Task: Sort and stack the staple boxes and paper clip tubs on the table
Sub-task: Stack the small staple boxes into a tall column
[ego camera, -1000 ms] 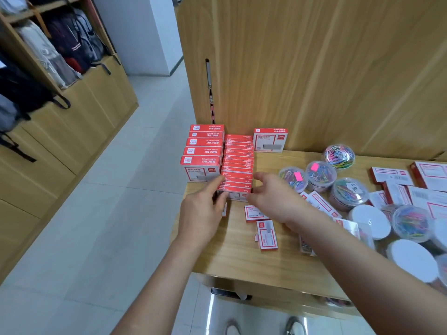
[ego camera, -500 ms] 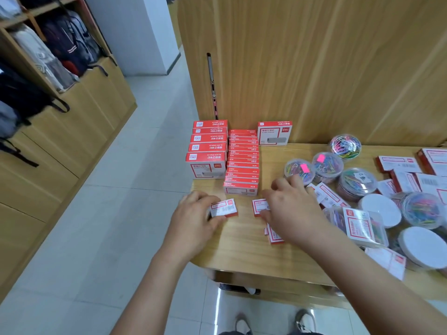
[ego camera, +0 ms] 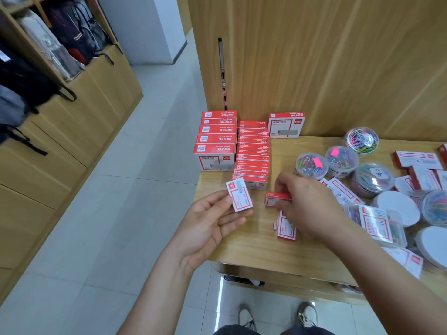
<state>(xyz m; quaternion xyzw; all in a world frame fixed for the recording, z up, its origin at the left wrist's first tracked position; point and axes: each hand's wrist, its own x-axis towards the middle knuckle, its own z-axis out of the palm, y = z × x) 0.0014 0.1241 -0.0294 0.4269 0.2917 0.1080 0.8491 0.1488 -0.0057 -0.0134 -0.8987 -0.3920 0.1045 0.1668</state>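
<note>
Staple box (ego camera: 239,195) pinched in left hand (ego camera: 211,223), second box (ego camera: 275,199) — right hand (ego camera: 307,206) gripping

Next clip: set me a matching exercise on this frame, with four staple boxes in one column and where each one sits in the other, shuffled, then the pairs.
Things
1. small box showing its white face
2. small box showing its red side
3. large box standing alone
4. small box lying flat

Places
A. against the wooden wall at the back
B. on the table, partly under the right hand
C. held in the left hand
D. pinched by the right hand

Pairs: 1-C, 2-D, 3-A, 4-B
</note>
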